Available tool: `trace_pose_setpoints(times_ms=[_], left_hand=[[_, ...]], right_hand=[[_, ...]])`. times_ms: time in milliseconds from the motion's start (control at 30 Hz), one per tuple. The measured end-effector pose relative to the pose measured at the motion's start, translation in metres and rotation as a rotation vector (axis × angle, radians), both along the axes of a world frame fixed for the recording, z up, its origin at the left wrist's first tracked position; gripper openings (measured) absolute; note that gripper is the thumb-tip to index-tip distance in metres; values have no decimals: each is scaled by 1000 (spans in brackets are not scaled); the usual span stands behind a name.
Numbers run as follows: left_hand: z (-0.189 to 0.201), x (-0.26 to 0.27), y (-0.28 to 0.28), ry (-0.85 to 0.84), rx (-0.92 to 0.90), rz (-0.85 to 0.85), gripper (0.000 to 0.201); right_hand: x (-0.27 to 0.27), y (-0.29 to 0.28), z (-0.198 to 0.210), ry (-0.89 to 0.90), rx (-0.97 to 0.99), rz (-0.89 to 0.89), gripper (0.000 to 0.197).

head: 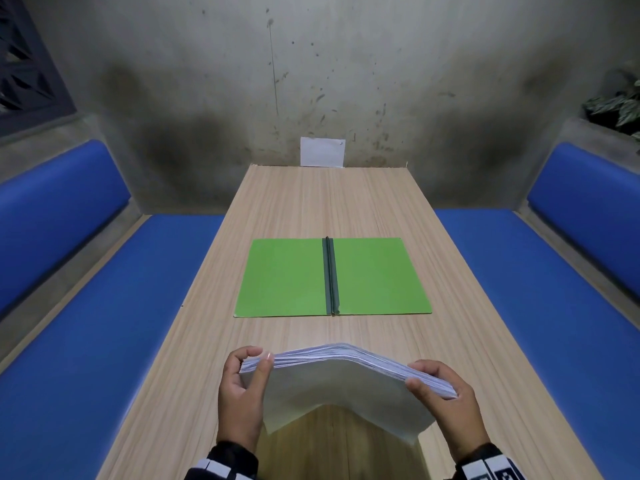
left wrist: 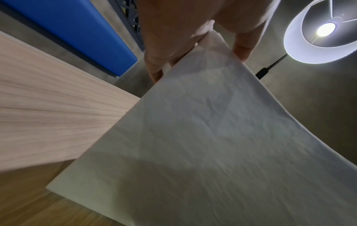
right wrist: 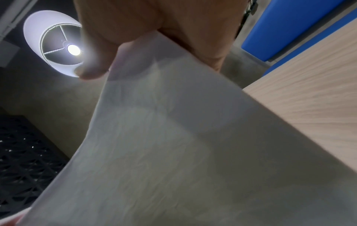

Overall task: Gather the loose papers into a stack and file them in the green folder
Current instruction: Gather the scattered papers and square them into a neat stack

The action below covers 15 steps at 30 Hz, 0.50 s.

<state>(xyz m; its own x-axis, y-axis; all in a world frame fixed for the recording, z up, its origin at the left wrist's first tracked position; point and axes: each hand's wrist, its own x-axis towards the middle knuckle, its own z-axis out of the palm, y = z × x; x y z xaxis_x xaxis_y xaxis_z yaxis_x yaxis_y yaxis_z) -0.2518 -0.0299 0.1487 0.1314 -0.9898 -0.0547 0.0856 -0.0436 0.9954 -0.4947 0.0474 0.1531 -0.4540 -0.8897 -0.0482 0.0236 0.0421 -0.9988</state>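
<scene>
A thick stack of white papers [head: 343,386] is lifted above the near end of the wooden table [head: 329,202], bowed upward in the middle. My left hand [head: 251,367] grips its left edge, thumb on the near face. Its right edge is gripped by my right hand [head: 427,377]. The green folder [head: 284,278] lies open and flat in the middle of the table, its dark spine [head: 330,275] running away from me. In the wrist views the stack [left wrist: 212,145] [right wrist: 173,152] fills the picture, with my left hand [left wrist: 197,45] and right hand [right wrist: 154,39] clamped on its edge.
Blue padded benches [head: 104,323] [head: 540,289] run along both sides of the table. A white sheet [head: 322,151] is fixed to the concrete wall at the table's far end. A ceiling lamp [left wrist: 324,30] hangs overhead.
</scene>
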Motion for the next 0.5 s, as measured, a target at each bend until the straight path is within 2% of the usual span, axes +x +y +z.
trace_pose_setpoints(times_ms=[100, 133, 167, 233, 267, 300, 333, 400, 433, 500], left_hand=[[-1, 1, -2, -21, -13, -6, 16], [-1, 1, -2, -33, -29, -13, 21], [-3, 2, -3, -44, -50, -17, 26], [-5, 4, -2, -60, -74, -62, 27], [-6, 7, -2, -60, -78, -109, 37], [-11, 9, -1, -72, -81, -170, 58], [-16, 10, 0, -120, -58, -222, 76], [-23, 9, 2, -200, 8, -262, 83], [-28, 9, 2, -207, 48, -249, 83], [-34, 9, -1, -146, 118, -199, 86]], right_hand=[[-4, 6, -6, 25, 14, 111, 83], [-4, 7, -6, 58, 39, 143, 81], [-4, 7, -7, 72, 63, 157, 71], [-3, 5, -3, 42, 82, 132, 28], [-3, 3, -4, 35, 85, 99, 19], [-4, 2, -5, 11, 95, 84, 18], [-4, 2, -6, -6, 99, 66, 28], [-4, 1, -10, -18, 119, 6, 73], [-4, -1, -12, -45, 134, -26, 82], [-2, -5, -11, -73, 141, -35, 83]])
